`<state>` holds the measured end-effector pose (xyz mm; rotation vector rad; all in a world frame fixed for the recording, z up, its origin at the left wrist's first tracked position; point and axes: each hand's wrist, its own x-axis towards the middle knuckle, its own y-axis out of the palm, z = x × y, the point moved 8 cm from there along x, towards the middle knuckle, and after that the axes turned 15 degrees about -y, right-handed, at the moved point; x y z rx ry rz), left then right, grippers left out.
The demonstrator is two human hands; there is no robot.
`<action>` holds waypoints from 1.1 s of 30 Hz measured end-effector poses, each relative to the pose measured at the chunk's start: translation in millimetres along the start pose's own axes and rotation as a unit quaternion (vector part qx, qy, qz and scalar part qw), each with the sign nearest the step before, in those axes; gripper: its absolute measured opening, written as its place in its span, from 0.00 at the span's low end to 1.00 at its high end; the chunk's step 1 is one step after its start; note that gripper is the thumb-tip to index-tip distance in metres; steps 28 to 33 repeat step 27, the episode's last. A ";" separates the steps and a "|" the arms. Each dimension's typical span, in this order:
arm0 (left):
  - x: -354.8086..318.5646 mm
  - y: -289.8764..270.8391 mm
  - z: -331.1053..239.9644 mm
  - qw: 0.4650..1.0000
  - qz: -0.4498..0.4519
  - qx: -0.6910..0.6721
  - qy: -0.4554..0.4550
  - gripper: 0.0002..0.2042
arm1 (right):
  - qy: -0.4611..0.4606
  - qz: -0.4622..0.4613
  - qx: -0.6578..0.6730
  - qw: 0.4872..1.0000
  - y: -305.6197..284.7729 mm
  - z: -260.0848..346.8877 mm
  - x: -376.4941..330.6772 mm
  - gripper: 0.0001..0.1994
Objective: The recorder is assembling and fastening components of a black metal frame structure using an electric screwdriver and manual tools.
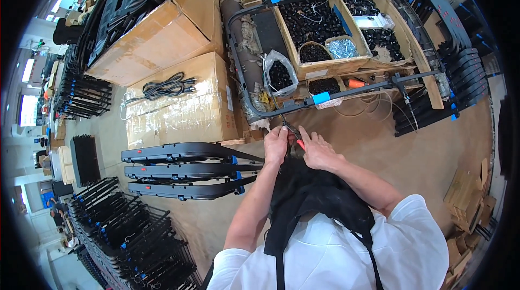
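Observation:
My right hand (320, 152) is closed around red-handled pliers (301, 144), whose dark jaws point toward my left hand. My left hand (275, 142) pinches a thin dark piece, perhaps a cable end, beside those jaws. Both hands work just below the near left corner of a black tubular frame (357, 92). The frame carries blue tape (322, 98) and rests over a wooden parts tray (346, 64). What lies between my fingertips is too small to make out. A black apron (314, 187) hangs beneath my hands.
A clear bag (280, 76) of black parts sits inside the frame; silver screws (342, 48) fill a tray section. Left, a coiled black cable (169, 86) lies on a carton (179, 119). Several black frame units (184, 171) jut toward my left forearm. More frames (468, 73) stand far right.

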<state>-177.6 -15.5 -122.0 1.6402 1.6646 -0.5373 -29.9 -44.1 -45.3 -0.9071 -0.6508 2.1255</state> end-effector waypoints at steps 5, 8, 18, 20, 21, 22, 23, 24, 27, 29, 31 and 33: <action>3.1 -10.2 3.4 0.998 -0.022 -0.041 0.038 0.13 | -0.044 -0.010 -0.049 0.998 -25.0 19.9 -6.9 0.51; 7.1 -9.2 -4.6 0.994 -0.058 0.069 0.065 0.13 | -0.081 -0.059 -0.060 0.993 -22.2 6.5 -3.2 0.49; -60.8 10.5 -166.0 0.615 -0.330 0.603 0.386 0.19 | -0.116 -0.190 -0.082 0.972 -28.4 22.7 -17.9 0.41; -30.5 15.7 -164.7 0.585 -0.286 0.664 0.368 0.21 | -0.101 -0.216 -0.084 0.967 -24.0 31.8 -18.9 0.39; -11.9 20.5 -159.2 0.552 -0.246 0.719 0.343 0.22 | -0.089 -0.237 -0.088 0.963 -22.5 36.1 -19.1 0.37; 3.7 21.2 -156.3 0.573 -0.197 0.735 0.304 0.23 | -0.080 -0.241 -0.088 0.963 -18.2 40.3 -18.1 0.37; 10.4 21.1 -159.1 0.572 -0.189 0.737 0.308 0.23 | -0.067 -0.256 -0.095 0.960 -15.6 45.6 -16.9 0.36; 20.1 16.9 -158.9 0.615 -0.158 0.715 0.291 0.23 | -0.054 -0.270 -0.103 0.956 -13.6 50.8 -16.1 0.35; 32.2 9.7 -155.9 0.698 -0.143 0.648 0.270 0.23 | 0.001 -0.264 -0.116 0.958 -3.2 57.5 -4.2 0.35; 32.2 9.7 -155.9 0.698 -0.143 0.648 0.270 0.23 | 0.001 -0.264 -0.116 0.958 -3.2 57.5 -4.2 0.35; 32.2 9.7 -155.9 0.698 -0.143 0.648 0.270 0.23 | 0.001 -0.264 -0.116 0.958 -3.2 57.5 -4.2 0.35; 32.2 9.7 -155.9 0.698 -0.143 0.648 0.270 0.23 | 0.001 -0.264 -0.116 0.958 -3.2 57.5 -4.2 0.35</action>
